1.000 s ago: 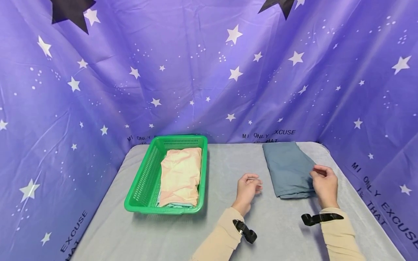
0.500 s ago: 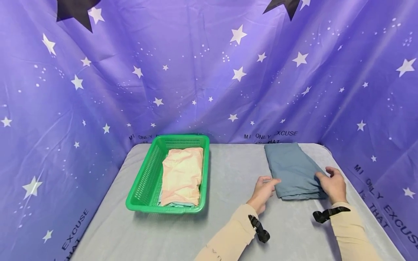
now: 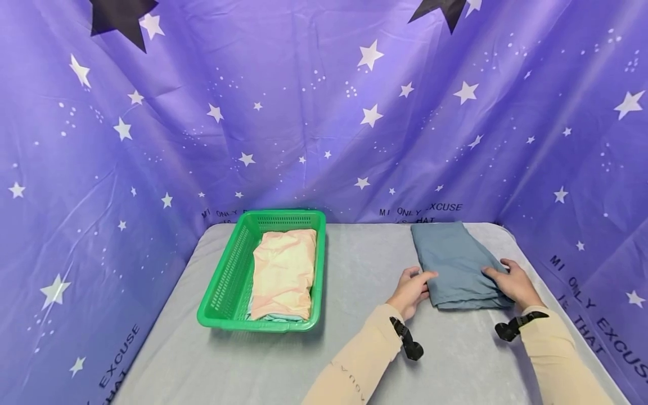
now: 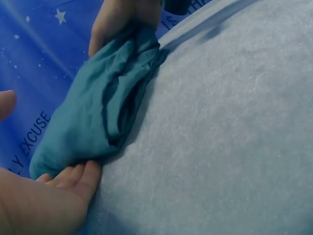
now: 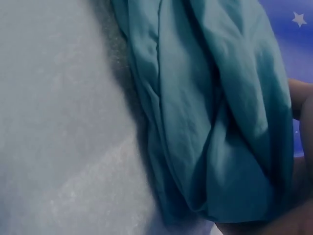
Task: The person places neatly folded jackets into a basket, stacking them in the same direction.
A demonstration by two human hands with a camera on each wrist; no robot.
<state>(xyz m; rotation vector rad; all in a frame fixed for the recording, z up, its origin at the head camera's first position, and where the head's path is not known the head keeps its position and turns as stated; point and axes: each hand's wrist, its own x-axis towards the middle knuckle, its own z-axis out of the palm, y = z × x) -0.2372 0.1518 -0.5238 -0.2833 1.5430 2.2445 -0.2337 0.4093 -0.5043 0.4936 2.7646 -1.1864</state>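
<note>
A folded blue-grey cloth [image 3: 453, 264] lies on the right half of the table, its layered front edge toward me. At its left side is my left hand [image 3: 409, 289]; in the left wrist view its fingertips [image 4: 90, 171] reach the lower edge of the cloth, while the thumb [image 4: 7, 104] stands apart from the fabric. My right hand [image 3: 517, 284] grips the right side, thumb over the top and fingers around the edge. Loose folds of the cloth [image 5: 210, 112] fill the right wrist view, and part of that hand is hidden behind them.
A green plastic basket [image 3: 212, 298] stands on the left of the table [image 3: 374, 349]. Inside it lies a folded peach cloth [image 3: 283, 273] over a light blue one [image 3: 283, 318]. A purple star-print curtain [image 3: 304, 112] encloses the back and sides.
My left hand has moved right, up to the left side of the cloth. My right hand has shifted right and lower, then its thumb has come in over the cloth. The basket stays put.
</note>
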